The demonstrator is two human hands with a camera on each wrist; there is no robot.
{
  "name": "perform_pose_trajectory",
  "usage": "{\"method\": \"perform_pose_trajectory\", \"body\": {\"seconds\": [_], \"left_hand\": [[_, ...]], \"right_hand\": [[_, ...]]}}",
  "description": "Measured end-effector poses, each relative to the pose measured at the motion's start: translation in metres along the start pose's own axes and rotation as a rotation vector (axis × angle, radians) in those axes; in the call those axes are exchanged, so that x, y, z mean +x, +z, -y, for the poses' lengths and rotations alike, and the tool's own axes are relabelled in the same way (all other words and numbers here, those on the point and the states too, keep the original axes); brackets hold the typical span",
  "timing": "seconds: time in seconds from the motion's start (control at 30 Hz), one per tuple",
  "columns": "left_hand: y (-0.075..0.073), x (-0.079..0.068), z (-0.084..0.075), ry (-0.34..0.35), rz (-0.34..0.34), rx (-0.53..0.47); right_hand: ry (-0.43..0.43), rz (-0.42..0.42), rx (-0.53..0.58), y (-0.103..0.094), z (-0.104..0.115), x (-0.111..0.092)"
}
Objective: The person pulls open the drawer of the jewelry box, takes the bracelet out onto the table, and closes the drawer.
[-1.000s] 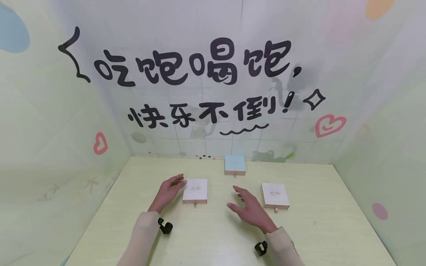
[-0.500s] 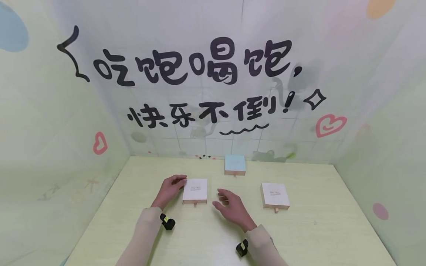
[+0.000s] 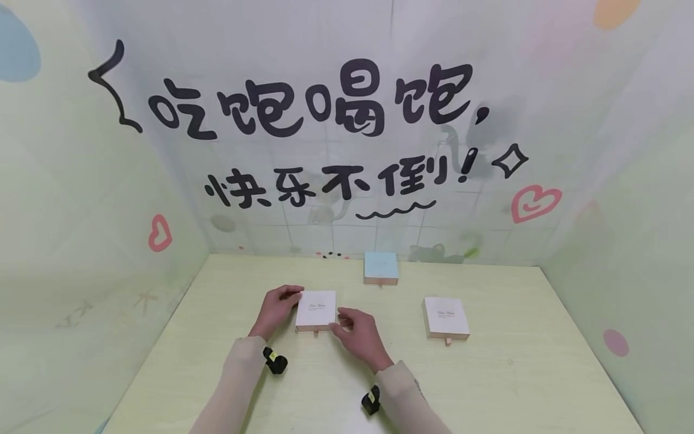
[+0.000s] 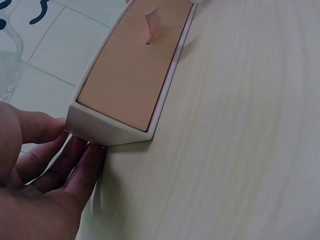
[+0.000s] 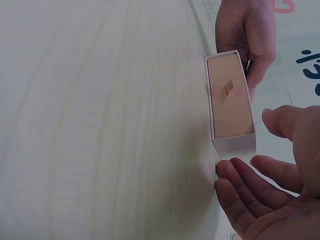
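Note:
A white drawer-style gift box (image 3: 317, 309) lies flat on the table between my two hands, thin script on its lid. Its salmon-coloured drawer front (image 4: 137, 65) faces me, with a small ribbon tab (image 4: 152, 26) standing out. My left hand (image 3: 278, 310) touches the box's left side, thumb at the upper edge and fingertips low on the wall. On the opposite side my right hand (image 3: 359, 337) is close by, its fingers loosely bent. In the right wrist view a gap shows between its thumb and the box; whether its fingertips touch is hard to tell.
A second white gift box (image 3: 446, 317) lies to the right on the pale wooden table (image 3: 488, 386). Farther back, near the rear wall, lies a light blue box (image 3: 381, 268). Printed cloth walls (image 3: 612, 271) enclose the table on the left, right and back.
My right hand has moved left, from beside the right white box to the right side of the left one. My left hand has shifted slightly, staying at the box's left side.

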State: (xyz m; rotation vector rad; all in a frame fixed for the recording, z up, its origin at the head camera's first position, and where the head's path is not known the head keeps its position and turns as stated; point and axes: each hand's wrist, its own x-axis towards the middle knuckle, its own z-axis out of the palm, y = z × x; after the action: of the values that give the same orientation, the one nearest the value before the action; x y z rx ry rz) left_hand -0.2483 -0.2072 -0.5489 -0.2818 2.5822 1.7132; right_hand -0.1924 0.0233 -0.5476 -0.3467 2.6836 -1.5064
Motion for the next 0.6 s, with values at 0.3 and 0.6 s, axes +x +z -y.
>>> {"method": "perform_pose_trajectory", "body": {"seconds": [0.3, 0.6], "left_hand": [[0.003, -0.003, 0.000, 0.003, -0.001, 0.015], [0.002, 0.000, 0.003, 0.004, 0.004, 0.005]], "right_hand": [[0.022, -0.109, 0.008, 0.011, 0.005, 0.002], [0.089, -0.154, 0.062, 0.017, 0.009, 0.003]]}}
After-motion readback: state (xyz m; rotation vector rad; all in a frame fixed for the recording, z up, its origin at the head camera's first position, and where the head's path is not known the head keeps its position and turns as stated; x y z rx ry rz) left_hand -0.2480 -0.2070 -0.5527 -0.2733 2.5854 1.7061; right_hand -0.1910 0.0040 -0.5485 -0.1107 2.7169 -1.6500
